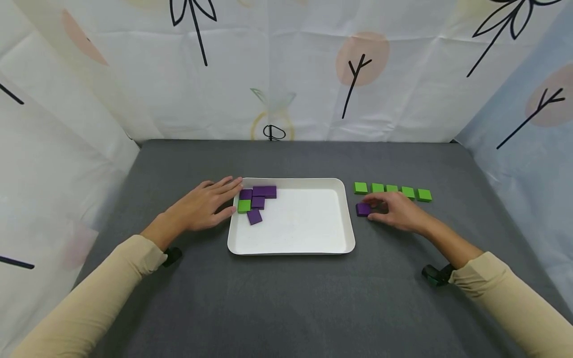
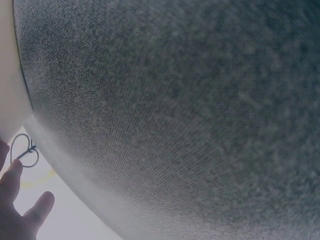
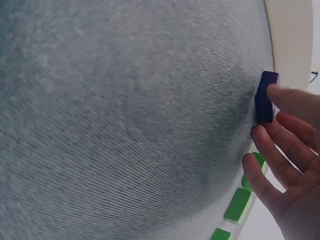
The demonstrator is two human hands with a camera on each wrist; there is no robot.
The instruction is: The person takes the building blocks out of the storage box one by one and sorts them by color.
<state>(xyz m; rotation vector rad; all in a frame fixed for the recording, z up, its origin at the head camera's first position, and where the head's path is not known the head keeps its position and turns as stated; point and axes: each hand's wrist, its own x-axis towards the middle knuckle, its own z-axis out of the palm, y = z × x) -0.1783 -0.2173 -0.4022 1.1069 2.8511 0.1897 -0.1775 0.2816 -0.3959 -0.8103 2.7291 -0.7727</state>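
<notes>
My right hand (image 1: pixel 396 211) pinches a purple block (image 1: pixel 363 209) between thumb and fingertips, at the table just right of the tray. In the right wrist view the thumb lies against the side of this purple block (image 3: pixel 265 97). At the left end of the white tray (image 1: pixel 309 219), my left hand (image 1: pixel 201 206) rests with fingers extended along the rim. Inside the tray's upper left corner sit several purple blocks (image 1: pixel 264 192) and one green block (image 1: pixel 243 206). The lowest purple block (image 1: pixel 254 216) lies slightly turned. The left wrist view shows only part of that hand's fingers.
A row of several green blocks (image 1: pixel 360 188) runs along the table beyond my right hand, which partly covers some of them. Grey cloth (image 1: pixel 286 303) covers the table. Printed white fabric (image 1: pixel 304 74) hangs behind it and at both sides.
</notes>
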